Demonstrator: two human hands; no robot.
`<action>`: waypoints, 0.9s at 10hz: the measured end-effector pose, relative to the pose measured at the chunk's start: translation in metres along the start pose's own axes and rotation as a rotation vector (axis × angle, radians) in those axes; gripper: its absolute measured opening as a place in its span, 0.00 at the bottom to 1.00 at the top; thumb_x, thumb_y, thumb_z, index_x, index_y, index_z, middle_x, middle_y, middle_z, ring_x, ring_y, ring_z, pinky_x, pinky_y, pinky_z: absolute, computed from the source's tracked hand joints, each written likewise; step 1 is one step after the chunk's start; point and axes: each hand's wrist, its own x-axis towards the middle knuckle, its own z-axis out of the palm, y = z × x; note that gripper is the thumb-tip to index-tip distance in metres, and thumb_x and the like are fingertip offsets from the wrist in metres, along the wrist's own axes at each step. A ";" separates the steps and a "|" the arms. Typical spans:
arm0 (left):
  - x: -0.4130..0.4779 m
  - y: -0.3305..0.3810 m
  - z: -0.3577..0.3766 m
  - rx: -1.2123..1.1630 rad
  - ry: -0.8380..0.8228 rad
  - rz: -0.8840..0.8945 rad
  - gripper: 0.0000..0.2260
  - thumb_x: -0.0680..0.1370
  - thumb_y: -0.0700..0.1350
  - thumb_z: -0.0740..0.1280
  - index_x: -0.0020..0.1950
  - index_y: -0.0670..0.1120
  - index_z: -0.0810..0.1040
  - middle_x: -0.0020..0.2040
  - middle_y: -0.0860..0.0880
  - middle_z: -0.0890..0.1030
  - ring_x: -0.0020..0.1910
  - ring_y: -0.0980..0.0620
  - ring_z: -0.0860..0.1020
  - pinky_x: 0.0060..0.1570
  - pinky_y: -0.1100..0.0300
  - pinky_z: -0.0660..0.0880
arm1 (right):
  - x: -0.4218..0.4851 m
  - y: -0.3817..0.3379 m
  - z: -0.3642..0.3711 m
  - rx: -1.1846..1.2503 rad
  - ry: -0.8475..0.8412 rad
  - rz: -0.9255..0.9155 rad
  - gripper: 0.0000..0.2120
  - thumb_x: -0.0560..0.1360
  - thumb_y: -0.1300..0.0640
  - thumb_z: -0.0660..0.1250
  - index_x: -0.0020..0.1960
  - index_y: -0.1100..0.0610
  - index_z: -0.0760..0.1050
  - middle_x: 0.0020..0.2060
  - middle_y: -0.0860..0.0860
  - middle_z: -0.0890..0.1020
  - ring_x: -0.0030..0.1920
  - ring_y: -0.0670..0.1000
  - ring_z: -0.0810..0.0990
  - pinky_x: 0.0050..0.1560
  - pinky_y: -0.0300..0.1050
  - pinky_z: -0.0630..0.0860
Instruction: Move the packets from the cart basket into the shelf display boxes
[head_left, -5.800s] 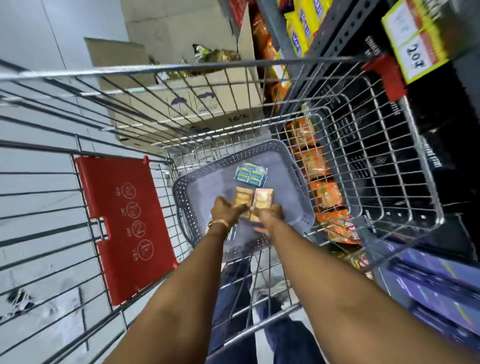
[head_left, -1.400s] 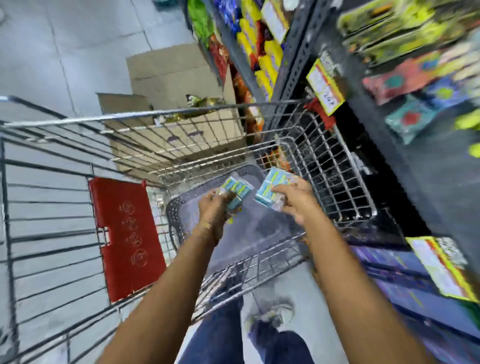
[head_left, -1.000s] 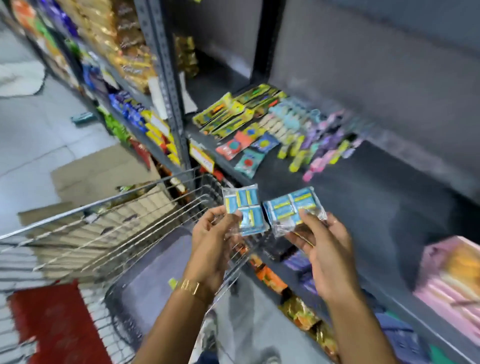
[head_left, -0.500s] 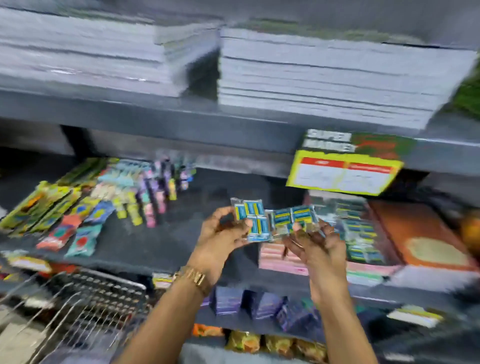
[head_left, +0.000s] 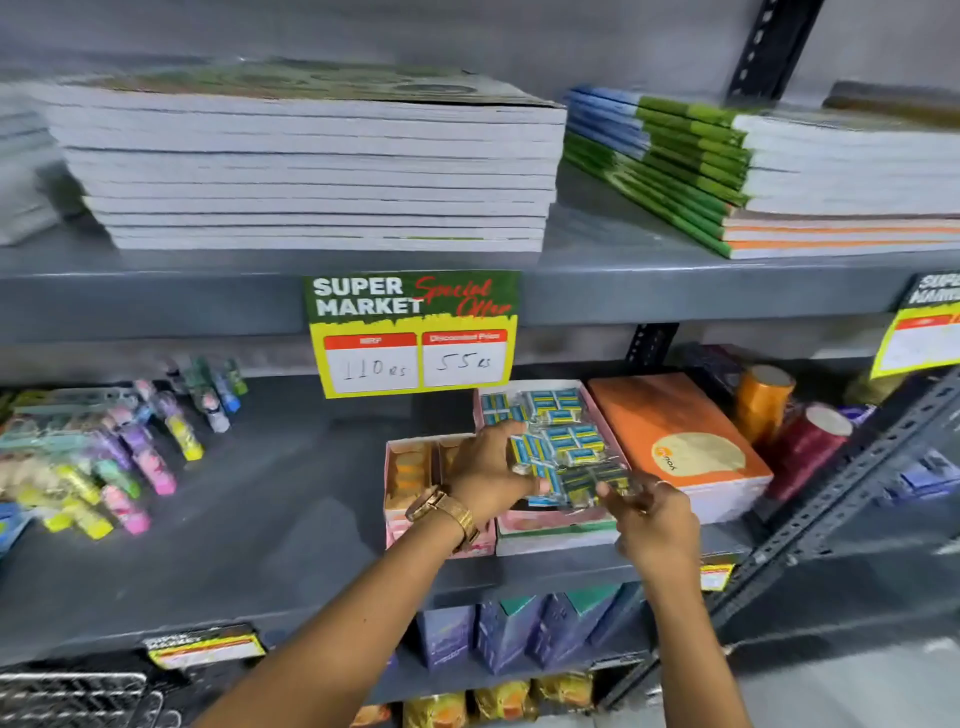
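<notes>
Two hands, left hand (head_left: 485, 475) and right hand (head_left: 652, 519), each grasped a clear packet of blue erasers (head_left: 550, 467) over the pink display box (head_left: 556, 530), lowering them flat so they joined the matching stock.

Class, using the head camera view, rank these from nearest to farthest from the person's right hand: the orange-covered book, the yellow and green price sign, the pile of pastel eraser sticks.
From the right hand:
1. Orange-covered book, just beyond it, slightly right.
2. Yellow and green price sign, above and left, on the shelf edge.
3. Pile of pastel eraser sticks, far left on the same shelf.
</notes>
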 end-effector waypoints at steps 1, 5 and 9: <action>0.005 0.001 0.002 0.296 0.062 0.031 0.28 0.69 0.50 0.75 0.67 0.47 0.72 0.61 0.45 0.81 0.59 0.46 0.77 0.57 0.57 0.75 | 0.003 -0.005 -0.009 -0.179 -0.008 0.001 0.19 0.71 0.44 0.71 0.56 0.55 0.80 0.43 0.57 0.84 0.47 0.61 0.82 0.44 0.52 0.76; 0.006 -0.005 0.010 1.082 0.152 0.053 0.15 0.70 0.57 0.71 0.50 0.50 0.81 0.68 0.47 0.69 0.68 0.39 0.61 0.65 0.44 0.61 | 0.004 -0.012 0.005 -0.807 0.108 -0.268 0.10 0.77 0.54 0.64 0.56 0.55 0.77 0.59 0.53 0.76 0.57 0.57 0.76 0.44 0.50 0.78; 0.003 0.019 0.010 1.210 -0.001 0.091 0.19 0.75 0.56 0.66 0.59 0.44 0.76 0.68 0.45 0.74 0.72 0.41 0.61 0.69 0.45 0.60 | -0.006 -0.015 -0.001 -0.741 -0.108 -0.285 0.17 0.80 0.49 0.58 0.60 0.58 0.78 0.67 0.55 0.73 0.66 0.60 0.70 0.58 0.53 0.75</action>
